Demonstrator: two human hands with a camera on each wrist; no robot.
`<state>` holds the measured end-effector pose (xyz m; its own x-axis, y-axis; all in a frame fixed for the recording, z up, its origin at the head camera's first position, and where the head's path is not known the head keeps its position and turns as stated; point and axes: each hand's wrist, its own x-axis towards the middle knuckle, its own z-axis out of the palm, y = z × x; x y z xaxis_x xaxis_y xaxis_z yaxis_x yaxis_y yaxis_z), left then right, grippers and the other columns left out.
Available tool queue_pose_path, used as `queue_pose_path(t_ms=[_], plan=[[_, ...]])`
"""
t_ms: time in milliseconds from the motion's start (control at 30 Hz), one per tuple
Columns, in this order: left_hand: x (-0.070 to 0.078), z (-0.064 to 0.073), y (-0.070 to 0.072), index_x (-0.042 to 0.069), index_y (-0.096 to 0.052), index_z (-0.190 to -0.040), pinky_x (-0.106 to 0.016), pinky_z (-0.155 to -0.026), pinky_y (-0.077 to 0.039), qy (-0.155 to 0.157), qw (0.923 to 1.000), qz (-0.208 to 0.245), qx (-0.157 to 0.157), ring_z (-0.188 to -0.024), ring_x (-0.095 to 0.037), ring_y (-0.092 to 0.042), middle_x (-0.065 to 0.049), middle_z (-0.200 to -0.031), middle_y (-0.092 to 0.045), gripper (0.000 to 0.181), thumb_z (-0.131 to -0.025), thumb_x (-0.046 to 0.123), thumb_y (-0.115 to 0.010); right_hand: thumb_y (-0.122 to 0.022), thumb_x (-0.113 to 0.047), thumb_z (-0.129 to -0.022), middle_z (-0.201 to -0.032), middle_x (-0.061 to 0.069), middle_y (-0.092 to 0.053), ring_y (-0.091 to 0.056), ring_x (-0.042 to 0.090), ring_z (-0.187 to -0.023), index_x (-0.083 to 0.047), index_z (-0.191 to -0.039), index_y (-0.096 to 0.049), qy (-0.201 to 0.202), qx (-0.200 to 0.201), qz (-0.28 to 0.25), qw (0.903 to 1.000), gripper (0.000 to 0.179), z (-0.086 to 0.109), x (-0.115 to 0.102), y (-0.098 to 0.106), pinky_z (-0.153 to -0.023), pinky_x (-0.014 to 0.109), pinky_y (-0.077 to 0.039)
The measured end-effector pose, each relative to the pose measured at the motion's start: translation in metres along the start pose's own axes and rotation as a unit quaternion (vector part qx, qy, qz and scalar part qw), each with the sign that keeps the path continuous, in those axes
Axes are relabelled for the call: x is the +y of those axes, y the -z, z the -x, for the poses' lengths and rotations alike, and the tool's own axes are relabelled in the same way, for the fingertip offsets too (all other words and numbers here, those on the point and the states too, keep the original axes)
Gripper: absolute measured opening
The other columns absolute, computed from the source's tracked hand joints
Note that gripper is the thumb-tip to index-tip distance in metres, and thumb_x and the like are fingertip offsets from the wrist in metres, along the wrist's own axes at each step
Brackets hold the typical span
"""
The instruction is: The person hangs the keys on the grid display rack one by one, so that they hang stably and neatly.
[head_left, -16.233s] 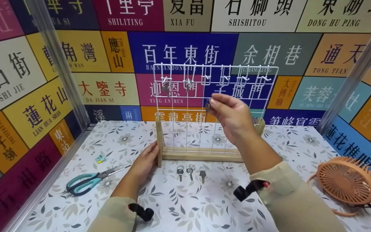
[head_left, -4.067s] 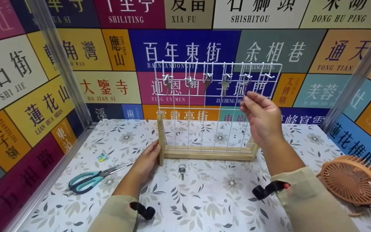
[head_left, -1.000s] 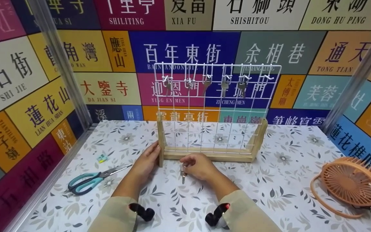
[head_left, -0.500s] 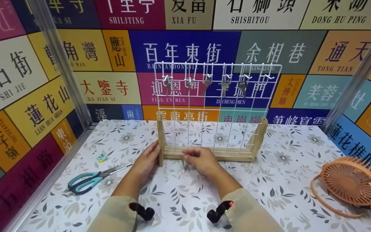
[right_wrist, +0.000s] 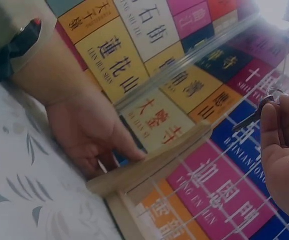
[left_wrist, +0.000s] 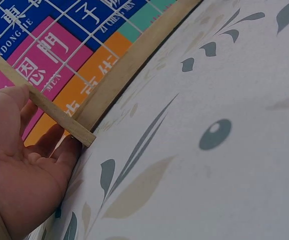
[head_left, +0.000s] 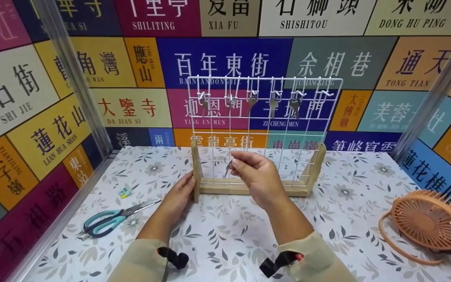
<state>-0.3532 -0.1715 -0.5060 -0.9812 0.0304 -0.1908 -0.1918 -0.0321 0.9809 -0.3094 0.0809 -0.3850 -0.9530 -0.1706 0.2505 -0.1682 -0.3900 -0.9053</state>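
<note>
My right hand (head_left: pixel 260 176) pinches a key (head_left: pixel 228 168) on a ring between thumb and fingertips, in front of the lower part of a white wire grid rack (head_left: pixel 264 133). In the right wrist view the key (right_wrist: pixel 249 120) points away from the fingers. My left hand (head_left: pixel 176 197) grips the rack's left wooden post (left_wrist: pixel 54 112), thumb on one side and fingers on the other. Several keys (head_left: pixel 273 107) hang from white hooks along the grid's top. The rightmost hook (head_left: pixel 324 94) bears no key.
Teal-handled scissors (head_left: pixel 106 221) lie left of my left arm, with a small pale green and yellow item (head_left: pixel 124 192) behind them. An orange fan (head_left: pixel 429 223) stands at the right. Behind the rack rises a wall (head_left: pixel 225 58) of coloured signs.
My right hand has lifted the last key off the tabletop, up in front of the grid. Earlier, several other keys went from table to hooks. My left hand has stayed at the post.
</note>
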Motion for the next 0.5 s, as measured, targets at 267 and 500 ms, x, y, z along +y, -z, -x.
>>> queue_pose_path(t_ms=[267,500], plan=[[-0.001,0.000,-0.001,0.038,-0.042,-0.164,-0.050,-0.135,-0.027,-0.016,0.9997,-0.019,-0.005,-0.163,-0.028,-0.035,0.000,-0.173,-0.040,0.056,-0.111,0.050,-0.054,-0.061,0.012,-0.101,-0.100,0.009,-0.076,-0.074,0.018,-0.088,-0.002,-0.114,-0.078,0.030,0.021,-0.011,0.9993,0.026,0.010,-0.036,0.018,-0.086,0.027,-0.065],[0.000,0.000,0.001,0.043,-0.043,-0.162,-0.049,-0.136,-0.024,-0.001,0.9993,-0.037,-0.004,-0.164,-0.025,-0.034,0.005,-0.173,-0.040,0.057,-0.108,0.058,-0.054,-0.070,0.002,-0.100,-0.106,0.008,-0.077,-0.075,0.018,-0.095,0.001,-0.124,-0.073,0.050,0.073,0.040,0.9953,0.025,0.006,-0.082,0.061,-0.094,0.028,-0.065]])
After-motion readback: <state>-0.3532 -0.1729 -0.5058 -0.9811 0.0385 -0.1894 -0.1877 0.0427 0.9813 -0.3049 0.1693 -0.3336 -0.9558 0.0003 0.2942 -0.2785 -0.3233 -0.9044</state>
